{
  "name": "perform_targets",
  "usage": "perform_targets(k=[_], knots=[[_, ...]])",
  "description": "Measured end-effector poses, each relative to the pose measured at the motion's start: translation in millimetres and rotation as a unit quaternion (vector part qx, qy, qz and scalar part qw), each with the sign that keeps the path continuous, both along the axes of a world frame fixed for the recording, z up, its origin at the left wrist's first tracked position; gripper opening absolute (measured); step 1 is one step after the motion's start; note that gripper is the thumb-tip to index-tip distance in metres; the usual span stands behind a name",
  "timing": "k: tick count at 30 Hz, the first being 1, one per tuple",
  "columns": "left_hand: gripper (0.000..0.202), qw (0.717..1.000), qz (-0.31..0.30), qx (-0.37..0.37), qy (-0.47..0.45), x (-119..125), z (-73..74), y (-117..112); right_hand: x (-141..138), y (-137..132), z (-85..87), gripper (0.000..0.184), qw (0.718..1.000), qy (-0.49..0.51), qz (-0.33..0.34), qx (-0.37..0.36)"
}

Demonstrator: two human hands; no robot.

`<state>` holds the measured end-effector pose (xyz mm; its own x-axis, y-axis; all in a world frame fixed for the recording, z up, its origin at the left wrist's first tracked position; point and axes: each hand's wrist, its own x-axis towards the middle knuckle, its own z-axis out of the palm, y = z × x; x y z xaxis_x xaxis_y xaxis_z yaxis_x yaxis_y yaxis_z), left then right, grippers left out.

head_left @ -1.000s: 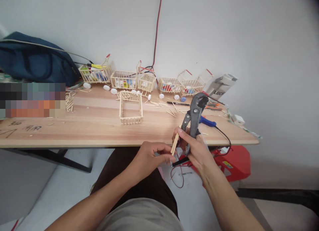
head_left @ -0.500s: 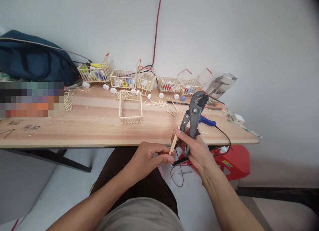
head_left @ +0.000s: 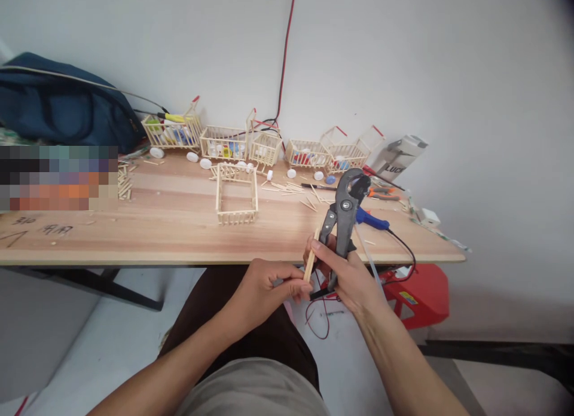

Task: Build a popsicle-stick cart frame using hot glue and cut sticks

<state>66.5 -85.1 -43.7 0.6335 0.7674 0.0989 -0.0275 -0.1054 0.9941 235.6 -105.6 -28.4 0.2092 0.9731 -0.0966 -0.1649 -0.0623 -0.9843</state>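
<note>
Just below the wooden desk [head_left: 134,239] edge, the left hand [head_left: 264,287] is pinching a thin pale wooden stick [head_left: 311,257] upright, just left of the black metal cutter [head_left: 344,213] the right hand [head_left: 347,278] is gripping.

The left hand [head_left: 269,287] and right hand [head_left: 347,275] hang in open air off the near edge of the surface [head_left: 134,236], bare there; a stick frame [head_left: 236,195] stands mid-surface, and stick baskets [head_left: 223,142] (a whole row) line its far edge.

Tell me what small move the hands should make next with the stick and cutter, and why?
Probably raise the stick to the head of the cutter: the left hand pinches it beside the handles, while the right hand holds the cutter upright.
</note>
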Motion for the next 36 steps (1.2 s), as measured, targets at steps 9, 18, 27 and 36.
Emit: perform_targets(k=[9,18,27,36], knots=[[0.035,0.980,-0.036,-0.182,-0.066,1,3.2,4,-1,-4,-0.3,0.028,0.994,-0.109,0.020,0.009],[0.028,0.974,0.030,-0.211,-0.074,1,7.1,1,-3,1,-5.8,0.032,0.986,-0.165,0.034,0.015],[0.029,0.974,0.028,-0.218,-0.058,3,6.2,0,-2,0,-3.9,0.034,0.981,-0.193,-0.007,0.004],[0.021,0.981,-0.059,-0.172,-0.064,-13,6.0,-1,-3,1,-1.3,0.028,0.999,-0.048,-0.024,0.002]])
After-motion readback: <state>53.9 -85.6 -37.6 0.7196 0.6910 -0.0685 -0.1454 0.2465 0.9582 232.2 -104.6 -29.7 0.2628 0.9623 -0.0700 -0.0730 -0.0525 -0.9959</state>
